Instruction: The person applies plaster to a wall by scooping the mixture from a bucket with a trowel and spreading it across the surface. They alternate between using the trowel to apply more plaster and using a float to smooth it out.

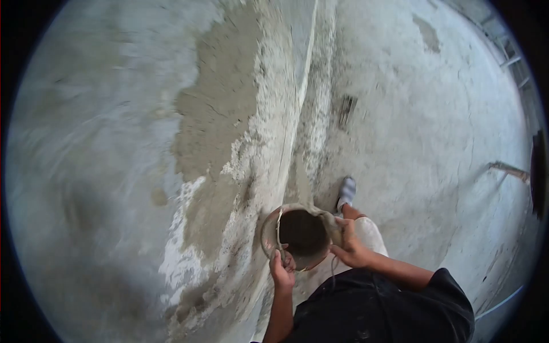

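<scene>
A round, mud-stained bucket (pixel 266 234) is held in front of my body, its dark inside facing up. My left hand (pixel 282 271) has its fingers closed around the thin handle (pixel 279 224) at the near left side of the rim. On the right side, my right hand (pixel 351 246) grips the bucket's rim, beside a greyish strip (pixel 325 217) that looks like cloth or rope. What lies at the bottom of the bucket is too dark to make out.
To the left, a wall (pixel 114 143) carries a large damp patch (pixel 220 74) and rough whitish edges. A concrete floor (pixel 412 131) spreads to the right, with a small dark piece (pixel 346 111) on it. My foot in a grey shoe (pixel 346 188) stands near the wall's base.
</scene>
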{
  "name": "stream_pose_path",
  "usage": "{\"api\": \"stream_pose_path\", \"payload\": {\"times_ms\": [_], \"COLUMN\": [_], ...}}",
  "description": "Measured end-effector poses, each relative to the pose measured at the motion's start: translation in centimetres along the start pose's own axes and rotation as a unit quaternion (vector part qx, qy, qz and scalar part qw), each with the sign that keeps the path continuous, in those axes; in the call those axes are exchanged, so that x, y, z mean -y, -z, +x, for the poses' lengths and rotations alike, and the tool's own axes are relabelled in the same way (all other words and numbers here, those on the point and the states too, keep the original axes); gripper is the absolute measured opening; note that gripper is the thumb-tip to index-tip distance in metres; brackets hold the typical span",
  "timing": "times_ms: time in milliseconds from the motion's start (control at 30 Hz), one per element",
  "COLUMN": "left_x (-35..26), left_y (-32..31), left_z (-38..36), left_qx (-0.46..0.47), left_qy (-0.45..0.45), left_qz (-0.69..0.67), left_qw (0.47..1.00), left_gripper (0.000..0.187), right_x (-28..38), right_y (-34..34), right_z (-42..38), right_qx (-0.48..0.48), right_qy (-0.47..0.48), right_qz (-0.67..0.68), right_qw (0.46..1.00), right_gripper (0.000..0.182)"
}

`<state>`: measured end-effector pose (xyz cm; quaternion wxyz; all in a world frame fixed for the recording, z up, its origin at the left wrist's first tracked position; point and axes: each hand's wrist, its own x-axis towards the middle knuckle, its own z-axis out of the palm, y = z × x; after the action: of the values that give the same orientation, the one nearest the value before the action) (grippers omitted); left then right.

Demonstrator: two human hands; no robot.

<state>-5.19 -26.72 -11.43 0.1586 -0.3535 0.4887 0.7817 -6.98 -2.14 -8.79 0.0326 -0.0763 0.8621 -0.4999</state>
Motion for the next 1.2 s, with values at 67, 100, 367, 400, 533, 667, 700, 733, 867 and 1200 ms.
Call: {"api": "stream_pose_path", "payload": {"times_ms": [67,100,367,400,533,667,700,733,867,1200], "left_x": [-1.8,-2.5,-8.3,-8.8,-10.0,-10.2,-10.3,-10.6,-10.0,-6.0], "left_y": [-1.9,-2.9,-10.7,-11.2,-15.2,-19.4,-20.5,-21.5,-25.6,-31.0], "left_z": [-1.7,-2.5,-9.3,-10.3,-13.6,-15.6,-15.9,-16.1,-16.8,-14.6], "left_qx": [0.039,0.052,0.089,0.095,0.111,0.127,0.134,0.144,0.142,0.179], "left_qy": [-0.038,-0.044,-0.078,-0.083,-0.111,-0.131,-0.129,-0.144,-0.193,-0.146], "left_qz": [0.048,0.041,0.064,0.073,0.048,0.069,0.073,0.087,0.109,0.031], "left_qw": [0.997,0.997,0.991,0.989,0.986,0.981,0.98,0.975,0.965,0.972], "left_gripper": [0.041,0.038,0.028,0.028,0.026,0.027,0.027,0.027,0.029,0.046], "right_x": [-0.1,-0.2,1.5,2.1,4.1,3.3,4.3,5.3,5.1,-0.7], "right_y": [4.9,7.3,18.1,18.4,21.6,19.1,18.4,18.0,17.8,27.6], "right_z": [-1.6,-2.1,-4.7,-5.0,-3.2,-1.0,-0.3,0.7,1.5,2.7], "right_qx": [-0.012,0.064,0.278,0.275,0.305,0.222,0.248,0.273,0.271,0.487], "right_qy": [-0.001,-0.167,-0.311,-0.273,-0.142,0.164,0.131,0.1,0.069,-0.049], "right_qz": [0.032,0.215,0.181,0.13,-0.038,-0.216,-0.266,-0.318,-0.333,-0.118], "right_qw": [0.999,0.96,0.891,0.913,0.941,0.937,0.922,0.903,0.9,0.864], "right_gripper": [0.067,0.065,0.059,0.06,0.043,0.025,0.023,0.021,0.018,0.026]}}
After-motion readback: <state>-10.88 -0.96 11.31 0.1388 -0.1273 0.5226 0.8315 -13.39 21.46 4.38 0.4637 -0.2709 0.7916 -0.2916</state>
